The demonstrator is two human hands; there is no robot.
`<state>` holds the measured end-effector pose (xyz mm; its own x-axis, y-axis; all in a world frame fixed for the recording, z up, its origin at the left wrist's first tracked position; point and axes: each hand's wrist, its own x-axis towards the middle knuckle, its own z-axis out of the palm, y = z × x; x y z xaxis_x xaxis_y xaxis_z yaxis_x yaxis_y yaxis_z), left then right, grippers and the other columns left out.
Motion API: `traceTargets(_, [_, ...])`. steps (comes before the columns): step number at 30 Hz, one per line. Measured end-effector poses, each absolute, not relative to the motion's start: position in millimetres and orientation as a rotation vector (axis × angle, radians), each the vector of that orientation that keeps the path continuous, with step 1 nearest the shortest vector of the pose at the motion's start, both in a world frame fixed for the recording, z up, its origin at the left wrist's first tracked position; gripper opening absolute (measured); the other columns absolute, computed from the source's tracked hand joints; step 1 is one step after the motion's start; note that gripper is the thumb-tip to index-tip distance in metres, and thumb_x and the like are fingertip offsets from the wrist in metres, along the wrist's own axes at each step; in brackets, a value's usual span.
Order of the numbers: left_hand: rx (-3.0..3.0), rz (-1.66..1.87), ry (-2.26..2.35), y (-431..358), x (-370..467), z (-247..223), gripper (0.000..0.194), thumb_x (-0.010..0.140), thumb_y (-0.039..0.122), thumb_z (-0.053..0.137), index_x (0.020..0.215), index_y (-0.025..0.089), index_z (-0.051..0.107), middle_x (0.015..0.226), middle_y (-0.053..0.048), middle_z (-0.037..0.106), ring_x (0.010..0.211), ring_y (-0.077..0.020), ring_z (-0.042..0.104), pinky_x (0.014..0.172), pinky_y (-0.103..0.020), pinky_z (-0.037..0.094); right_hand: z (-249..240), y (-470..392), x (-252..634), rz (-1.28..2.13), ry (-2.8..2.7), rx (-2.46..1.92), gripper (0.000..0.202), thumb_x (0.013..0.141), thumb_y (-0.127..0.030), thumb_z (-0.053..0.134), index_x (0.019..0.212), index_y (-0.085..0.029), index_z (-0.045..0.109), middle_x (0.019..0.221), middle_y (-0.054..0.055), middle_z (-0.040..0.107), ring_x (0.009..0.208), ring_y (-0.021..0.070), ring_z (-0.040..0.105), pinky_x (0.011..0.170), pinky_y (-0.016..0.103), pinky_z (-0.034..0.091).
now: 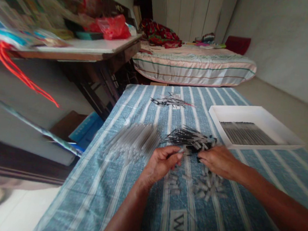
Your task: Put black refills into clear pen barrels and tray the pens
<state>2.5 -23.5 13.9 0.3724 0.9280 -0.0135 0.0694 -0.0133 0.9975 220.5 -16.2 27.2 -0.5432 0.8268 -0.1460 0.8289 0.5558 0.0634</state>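
Observation:
My left hand [162, 164] is closed in a pinch, with a small pale, clear piece [182, 150] at its fingertips. My right hand [218, 161] has its fingers pressed together at the near edge of a heap of thin black sticks [188, 137]; what they grip is blurred, though something dark shows at the tips. Left of the heap lies a stack of translucent white tubes [137, 139]. Short clear cap-like pieces [209, 186] are scattered just below my right hand, and a few more lie nearer my left wrist.
A shallow white box [280, 138] on the right holds a row of dark-and-clear sticks [247, 133]. More thin pieces [172, 101] lie at the back of the striped cloth [84, 200]. A cluttered side table [89, 50] stands left; a bed [194, 66] is beyond.

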Motion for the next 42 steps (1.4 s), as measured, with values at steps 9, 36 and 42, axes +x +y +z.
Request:
traceTargets(9, [1.417,0.834,0.955,-23.7,5.2,9.7,0.021,0.077,0.032,0.058,0.087,0.016,0.067,0.059,0.002,0.056,0.046,-0.0066,0.041,0.044,-0.019,0.035,5.9,-15.3,201.7,-0.074,2.473,1.538,0.026,0.082,-0.024,0.046,0.074,-0.014,0.069,0.075,0.014,0.071,0.072,0.0239,0.067,0.058,0.026,0.041])
traceTargets(36, [1.56,0.714,0.868,-22.7,5.0,3.2,0.023,0.086,0.032,0.052,0.088,0.013,0.065,0.066,0.001,0.054,0.055,-0.0073,0.044,0.049,-0.019,0.034,-4.0,-26.2,187.4,-2.859,2.441,1.806,0.014,0.073,-0.027,0.068,0.08,-0.016,0.064,0.065,-0.001,0.067,0.041,0.0093,0.057,0.046,0.023,0.044])
traceTargets(42, [1.578,0.693,0.89,-23.2,5.8,6.3,0.022,0.086,0.03,0.052,0.084,0.013,0.064,0.064,0.002,0.053,0.053,-0.0066,0.042,0.048,-0.019,0.033,-6.7,-25.6,186.2,-2.806,2.467,1.841,0.014,0.072,-0.027,0.069,0.078,-0.016,0.065,0.062,-0.001,0.067,0.041,0.01,0.057,0.045,0.023,0.043])
